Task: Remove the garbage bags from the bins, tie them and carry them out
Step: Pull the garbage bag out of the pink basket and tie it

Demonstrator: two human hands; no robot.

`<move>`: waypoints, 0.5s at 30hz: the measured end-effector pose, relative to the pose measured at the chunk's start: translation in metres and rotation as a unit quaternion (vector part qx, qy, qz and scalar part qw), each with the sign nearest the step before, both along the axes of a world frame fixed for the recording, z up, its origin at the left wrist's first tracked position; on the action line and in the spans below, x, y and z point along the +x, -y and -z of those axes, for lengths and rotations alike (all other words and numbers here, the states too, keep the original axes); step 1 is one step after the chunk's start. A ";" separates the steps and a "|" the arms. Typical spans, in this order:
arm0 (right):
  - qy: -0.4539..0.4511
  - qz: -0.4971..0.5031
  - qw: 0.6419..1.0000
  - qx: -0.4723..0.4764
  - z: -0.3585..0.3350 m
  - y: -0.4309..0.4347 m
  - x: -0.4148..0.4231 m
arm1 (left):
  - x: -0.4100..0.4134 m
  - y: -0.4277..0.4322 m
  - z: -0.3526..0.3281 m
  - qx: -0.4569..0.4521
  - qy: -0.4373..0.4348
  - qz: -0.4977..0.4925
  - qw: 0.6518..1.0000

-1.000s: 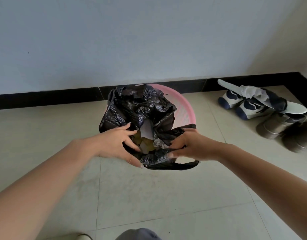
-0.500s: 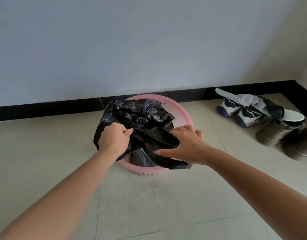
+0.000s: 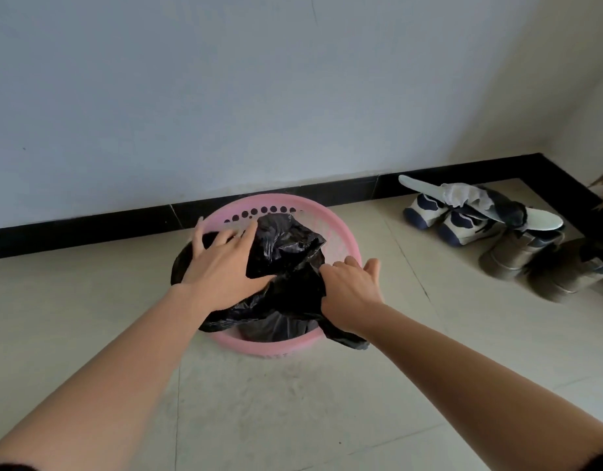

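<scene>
A round pink perforated bin stands on the tiled floor by the wall. A crumpled black garbage bag sits in it, its edges spilling over the near rim. My left hand lies on the bag's left side with fingers spread, reaching toward the far rim. My right hand rests on the bag's right side; its fingers curl into the plastic, and whether they pinch it is hard to tell. The bag's contents are hidden.
White and navy sneakers with loose insoles and grey-brown boots lie in the right corner. A black skirting board runs along the white wall. Beige floor tiles stretch toward me.
The bag was gathered up in both hands; it has sunk back into the bin. My left hand opened and spread over it, and more of the pink rim shows.
</scene>
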State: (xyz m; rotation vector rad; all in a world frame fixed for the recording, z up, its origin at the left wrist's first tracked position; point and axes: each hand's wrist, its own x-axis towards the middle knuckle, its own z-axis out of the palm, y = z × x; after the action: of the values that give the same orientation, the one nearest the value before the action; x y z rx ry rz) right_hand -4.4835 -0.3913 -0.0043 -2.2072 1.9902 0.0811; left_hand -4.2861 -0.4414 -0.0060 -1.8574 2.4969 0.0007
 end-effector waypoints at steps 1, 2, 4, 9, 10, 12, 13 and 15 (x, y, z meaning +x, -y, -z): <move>0.008 0.004 1.000 -0.003 0.000 0.001 0.001 | -0.002 0.002 0.000 0.022 0.022 -0.012 0.999; 0.016 0.008 1.000 -0.008 0.000 0.001 0.001 | -0.003 0.003 0.000 0.041 0.059 -0.029 0.997; 0.039 0.020 0.999 -0.016 0.000 0.002 0.001 | -0.001 0.003 0.001 0.048 0.143 -0.027 0.988; 0.204 0.125 0.969 -0.062 -0.008 0.004 0.004 | 0.007 0.005 0.000 0.002 -0.005 -0.095 0.995; 0.246 0.153 0.954 -0.083 -0.014 0.007 0.007 | 0.008 0.007 -0.006 -0.005 -0.069 -0.121 0.990; 0.340 0.202 0.913 -0.105 -0.032 0.012 0.014 | 0.010 0.008 -0.022 -0.023 -0.203 -0.164 0.965; 0.391 0.221 0.886 -0.114 -0.040 0.014 0.018 | 0.011 0.007 -0.032 -0.030 -0.285 -0.176 0.942; 0.484 0.239 0.830 -0.138 -0.055 0.019 0.024 | 0.010 -0.002 -0.056 -0.011 -0.448 -0.216 0.867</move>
State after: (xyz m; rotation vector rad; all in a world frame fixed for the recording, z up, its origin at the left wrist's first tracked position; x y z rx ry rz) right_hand -4.4594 -0.4099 0.0502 -1.2761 1.8434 -1.1906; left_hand -4.2760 -0.4396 0.0503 -2.8534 2.3704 1.0825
